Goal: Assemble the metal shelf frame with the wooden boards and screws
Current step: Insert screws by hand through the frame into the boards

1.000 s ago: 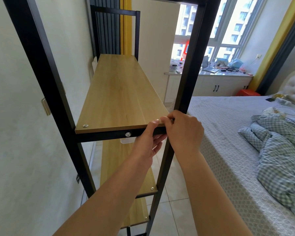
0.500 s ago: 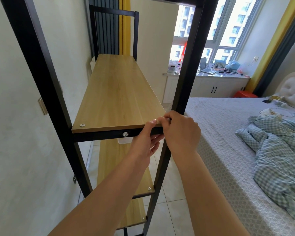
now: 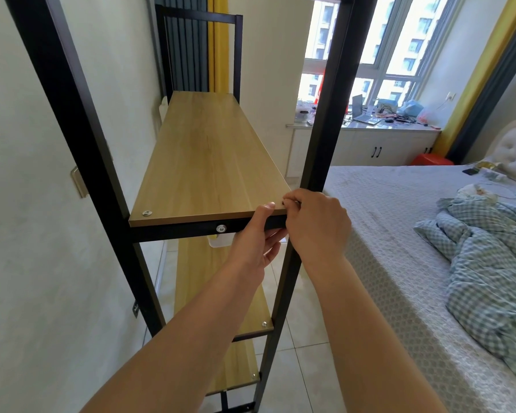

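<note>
Top board: wooden, resting on the black frame.

Left hand: grip wraps the crossbar and board edge from below, thumb on top, apparently steadying the corner.

Right hand: just beside the left; fingertips pinched over a dark spot at the near right corner, likely seating a screw. The screw itself cannot be made out.

Fitted screw: far left of the grips, already in the opposite corner.

Bolt: in the crossbar, just left of the left grip.

Lower boards: beneath the hands, screwed down.
</note>
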